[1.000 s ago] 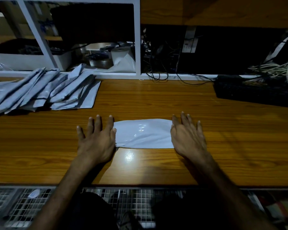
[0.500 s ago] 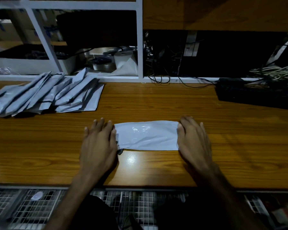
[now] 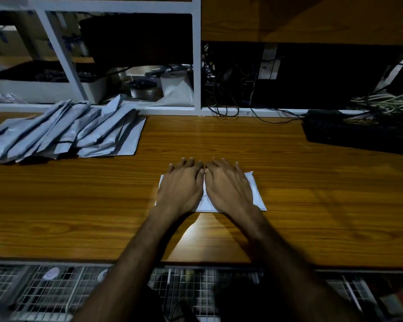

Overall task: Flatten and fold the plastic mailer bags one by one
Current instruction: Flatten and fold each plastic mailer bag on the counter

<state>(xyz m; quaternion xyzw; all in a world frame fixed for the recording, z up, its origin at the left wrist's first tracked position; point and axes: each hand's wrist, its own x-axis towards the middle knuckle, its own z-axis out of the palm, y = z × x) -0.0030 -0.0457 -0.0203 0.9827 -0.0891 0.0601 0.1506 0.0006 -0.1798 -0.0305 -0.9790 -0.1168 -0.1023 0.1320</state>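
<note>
I read this as a packing station in a small warehouse or back office. My view shows a wooden workbench, a pile of grey mailer bags at upper left, white metal shelving behind, tangled cables at right, and wire-mesh racks below.

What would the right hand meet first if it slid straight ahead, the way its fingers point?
Bare wooden desk first. The right hand lies flat on the white bag, fingers pointing slightly left of straight ahead; next would probably be the white shelf frame, depth unclear.
</note>
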